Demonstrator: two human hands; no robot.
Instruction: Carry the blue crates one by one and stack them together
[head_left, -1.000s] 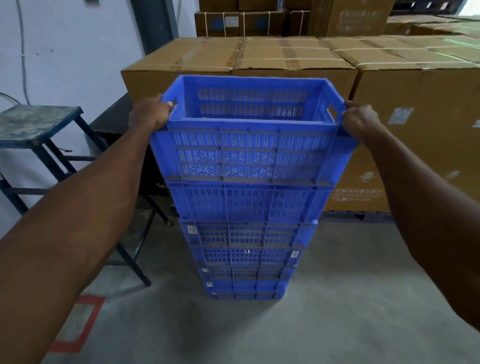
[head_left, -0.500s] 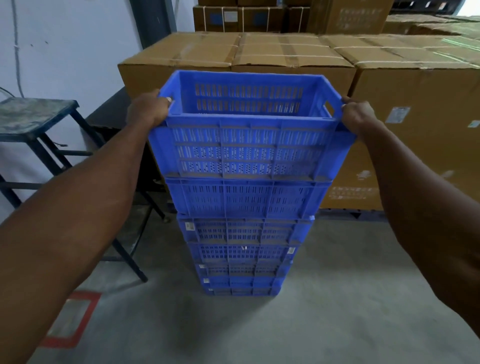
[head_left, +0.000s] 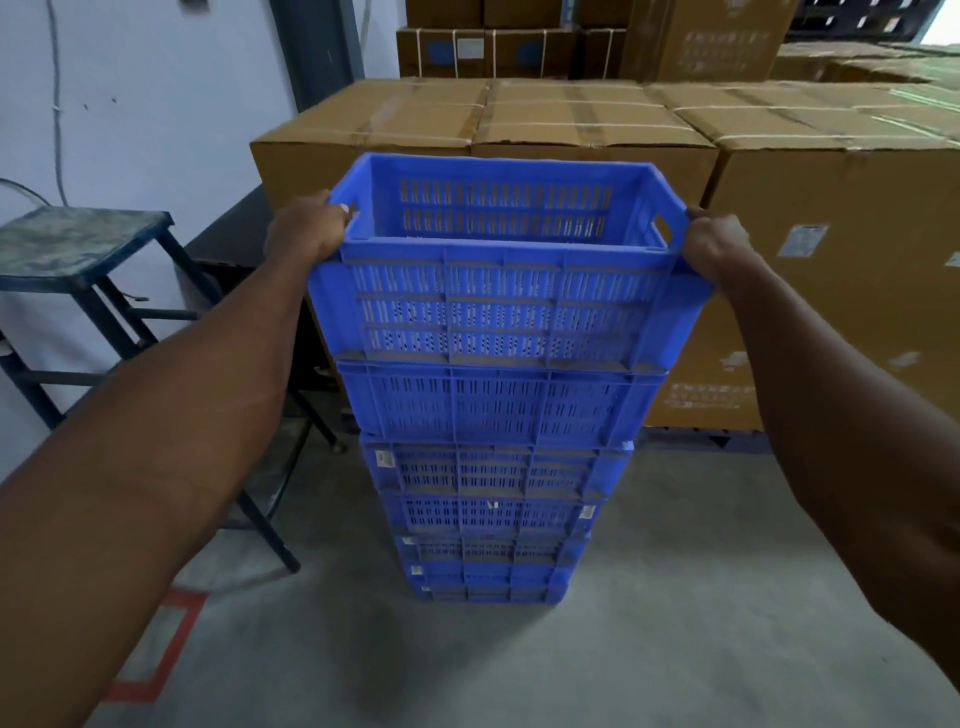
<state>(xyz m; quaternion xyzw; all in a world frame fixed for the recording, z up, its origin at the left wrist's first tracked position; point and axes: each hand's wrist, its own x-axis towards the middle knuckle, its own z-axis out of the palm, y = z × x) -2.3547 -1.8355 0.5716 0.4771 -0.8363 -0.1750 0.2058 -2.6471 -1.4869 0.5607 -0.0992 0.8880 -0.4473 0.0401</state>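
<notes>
Grey concrete floor (head_left: 675, 623) runs under us, with a red-taped rectangle (head_left: 156, 649) at the near left and a pale wall (head_left: 156, 104) on the far left. Brown cardboard boxes (head_left: 597, 124) fill the far side, and a dark metal stool (head_left: 78, 249) stands left. We hold the top blue crate (head_left: 498, 306) at its two ends: our left hand (head_left: 306, 228) curls over the left rim, our right hand (head_left: 719, 244) over the right rim by the handle slot. It sits on the stack of blue crates (head_left: 488, 483) in the middle. White labels on the boxes and crates are too blurred to read.
</notes>
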